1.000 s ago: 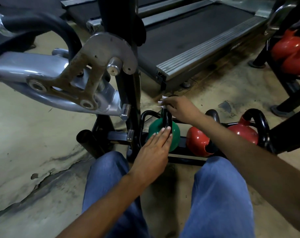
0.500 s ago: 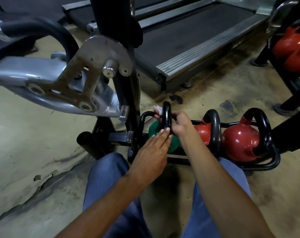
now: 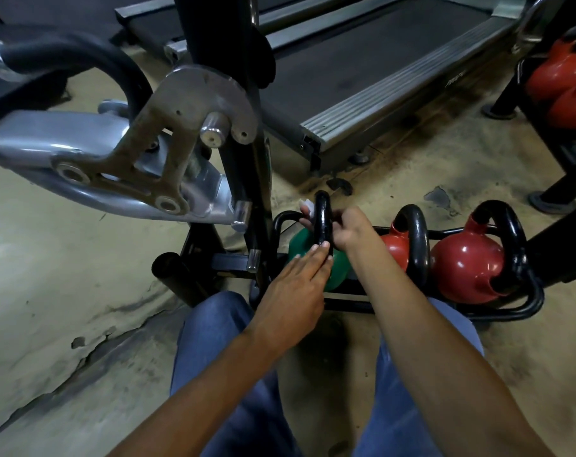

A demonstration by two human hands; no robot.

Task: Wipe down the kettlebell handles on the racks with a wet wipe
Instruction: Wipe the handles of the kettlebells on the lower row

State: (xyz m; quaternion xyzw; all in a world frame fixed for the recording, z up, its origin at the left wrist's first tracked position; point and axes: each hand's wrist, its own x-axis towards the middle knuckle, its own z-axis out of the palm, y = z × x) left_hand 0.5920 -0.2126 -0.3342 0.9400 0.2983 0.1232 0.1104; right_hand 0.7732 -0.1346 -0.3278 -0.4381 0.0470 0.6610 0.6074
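Low at the rack point(image 3: 346, 306), bracing green kettlebell point(image 3: 301, 244) with flat left hand point(image 3: 293, 291), right hand point(image 3: 352, 230) clasping wet wipe point(image 3: 307, 205) round handle point(image 3: 323, 219).

Low rack point(image 3: 510, 313) on floor point(image 3: 66, 265) holds row: leftmost kettlebell point(image 3: 299, 247), middle kettlebell point(image 3: 395, 250), rightmost kettlebell point(image 3: 464, 265). Treadmill point(image 3: 362, 70) behind rack. Machine arm point(image 3: 115, 150) left, above. Second rack point(image 3: 550, 136) far right.

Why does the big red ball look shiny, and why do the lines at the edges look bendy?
Head view: dim light leaves small white glare spots on the big red kettlebell and the silver machine arm; the wide lens bows the edges of the treadmill; the wet wipe in the right hand shows bright white; nothing is badly blurred.
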